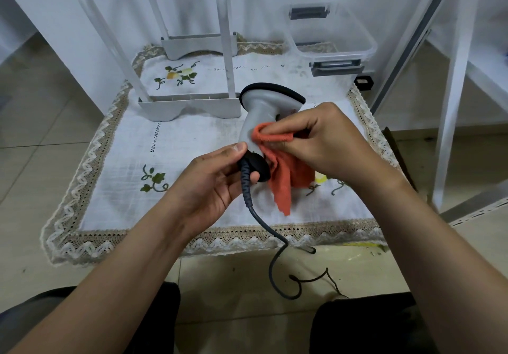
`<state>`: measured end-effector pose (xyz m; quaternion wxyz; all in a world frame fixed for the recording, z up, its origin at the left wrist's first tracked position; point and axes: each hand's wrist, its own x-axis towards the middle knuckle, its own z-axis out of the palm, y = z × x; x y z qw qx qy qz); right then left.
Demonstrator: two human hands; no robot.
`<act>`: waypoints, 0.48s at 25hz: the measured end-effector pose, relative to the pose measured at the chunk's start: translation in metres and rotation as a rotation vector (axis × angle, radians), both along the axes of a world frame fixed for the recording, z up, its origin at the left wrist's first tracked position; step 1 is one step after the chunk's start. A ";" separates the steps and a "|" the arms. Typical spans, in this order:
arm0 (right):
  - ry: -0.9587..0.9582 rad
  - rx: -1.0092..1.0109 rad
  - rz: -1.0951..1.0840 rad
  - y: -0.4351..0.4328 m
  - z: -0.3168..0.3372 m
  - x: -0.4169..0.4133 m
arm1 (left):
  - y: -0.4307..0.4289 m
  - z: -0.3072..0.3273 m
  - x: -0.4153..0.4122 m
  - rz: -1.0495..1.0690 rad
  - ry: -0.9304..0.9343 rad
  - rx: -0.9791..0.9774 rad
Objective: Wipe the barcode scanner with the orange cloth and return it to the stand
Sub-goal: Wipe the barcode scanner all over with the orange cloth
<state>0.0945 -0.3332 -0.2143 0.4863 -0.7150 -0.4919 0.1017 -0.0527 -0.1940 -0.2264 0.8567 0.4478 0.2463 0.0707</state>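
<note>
A grey barcode scanner (261, 106) with a black rim and black base is held above the low table, its head pointing away from me. My left hand (217, 177) grips its black base, where a dark cable (264, 224) runs down to the floor. My right hand (324, 139) pinches the orange cloth (283, 175) and presses its folded edge against the right side of the scanner's handle. The rest of the cloth hangs down below. No scanner stand can be told apart in view.
A white embroidered tablecloth with lace edging (176, 144) covers the low table. Two white security-gate frames (192, 107) stand at the back left. A clear plastic bin (332, 34) sits at the back right. A white shelf post (453, 92) rises on the right.
</note>
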 end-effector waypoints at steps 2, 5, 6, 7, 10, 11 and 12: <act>-0.088 -0.002 -0.040 0.002 -0.001 0.001 | 0.002 -0.002 0.001 0.009 0.001 0.013; -0.157 0.039 -0.108 0.001 0.000 0.004 | 0.004 -0.003 0.000 0.025 0.009 0.034; -0.205 0.103 -0.204 0.000 -0.001 0.007 | 0.004 -0.004 0.000 0.014 0.006 0.029; -0.261 0.149 -0.292 -0.001 -0.002 0.010 | 0.003 -0.004 -0.001 -0.004 0.004 0.024; -0.432 0.113 -0.398 0.003 -0.007 0.014 | 0.000 -0.004 -0.002 -0.052 0.002 0.050; -0.484 0.086 -0.398 0.004 -0.008 0.015 | -0.002 -0.003 -0.001 -0.063 0.010 0.056; -0.522 0.066 -0.387 0.004 -0.008 0.014 | -0.002 -0.003 -0.001 -0.064 0.018 0.067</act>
